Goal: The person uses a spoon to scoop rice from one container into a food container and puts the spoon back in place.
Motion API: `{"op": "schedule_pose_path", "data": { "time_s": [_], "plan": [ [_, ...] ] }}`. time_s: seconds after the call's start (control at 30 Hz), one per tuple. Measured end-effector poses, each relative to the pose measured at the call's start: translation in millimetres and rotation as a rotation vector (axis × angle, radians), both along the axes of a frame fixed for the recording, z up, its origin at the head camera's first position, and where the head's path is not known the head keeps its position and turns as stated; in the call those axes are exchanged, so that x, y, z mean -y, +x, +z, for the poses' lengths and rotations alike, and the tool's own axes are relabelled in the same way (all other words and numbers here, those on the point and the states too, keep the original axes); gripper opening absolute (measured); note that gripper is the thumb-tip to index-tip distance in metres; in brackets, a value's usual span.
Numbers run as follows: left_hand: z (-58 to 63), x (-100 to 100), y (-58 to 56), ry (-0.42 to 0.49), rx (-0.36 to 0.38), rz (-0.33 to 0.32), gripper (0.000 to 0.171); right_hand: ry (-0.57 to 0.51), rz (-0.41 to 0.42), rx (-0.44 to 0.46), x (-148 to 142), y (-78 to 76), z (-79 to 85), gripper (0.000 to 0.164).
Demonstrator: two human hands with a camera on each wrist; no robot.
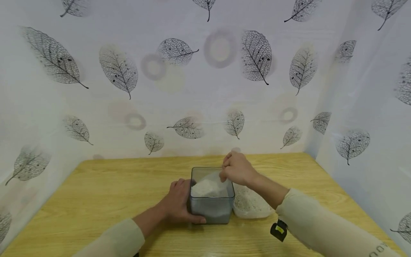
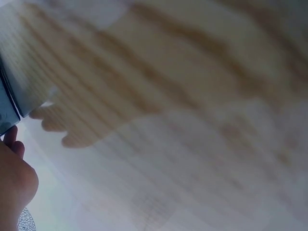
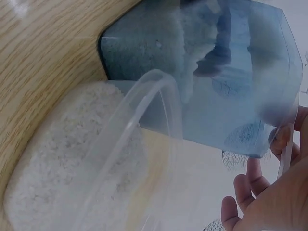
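A square, clear grey-blue container (image 1: 212, 208) stands on the table with a mound of white, rice-like grains (image 1: 207, 188) inside. My left hand (image 1: 179, 201) holds its left side, thumb across the lower front; the left wrist view catches only part of that hand (image 2: 17, 178) at the container's edge. Over the right rim, my right hand (image 1: 237, 168) pinches the thin handle (image 3: 286, 156) of a translucent plastic scoop, whose blurred bowl (image 1: 219, 176) is inside the container. Beside the container, a shallow clear tub (image 1: 253, 215) holds white rice (image 3: 77, 149), partly hidden by my right forearm.
The wood-grain table (image 1: 112, 192) runs back to a pale curtain (image 1: 199, 92) printed with leaves, which also encloses both sides. A dark wrist device (image 1: 278, 230) hangs under my right sleeve. The tub's clear rim (image 3: 159, 82) rises close to the container's wall.
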State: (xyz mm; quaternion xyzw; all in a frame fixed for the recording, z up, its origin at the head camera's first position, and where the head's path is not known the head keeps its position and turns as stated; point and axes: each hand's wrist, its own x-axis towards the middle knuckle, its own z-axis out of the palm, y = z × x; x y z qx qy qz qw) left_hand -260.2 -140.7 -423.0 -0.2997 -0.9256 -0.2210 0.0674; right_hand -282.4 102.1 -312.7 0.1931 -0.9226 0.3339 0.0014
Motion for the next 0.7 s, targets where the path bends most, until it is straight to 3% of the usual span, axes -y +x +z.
{"op": "schedule_pose_path", "data": {
  "time_s": [0.3, 0.7],
  "plan": [
    [1.0, 0, -0.5, -0.002, -0.013, 0.0, 0.104, -0.088, -0.02, 0.087, -15, -7.3, 7.9, 0.03],
    [-0.1, 0, -0.6, 0.011, 0.018, -0.006, 0.107, -0.149, -0.113, 0.168, -36, -9.7, 23.5, 0.023]
  ]
}}
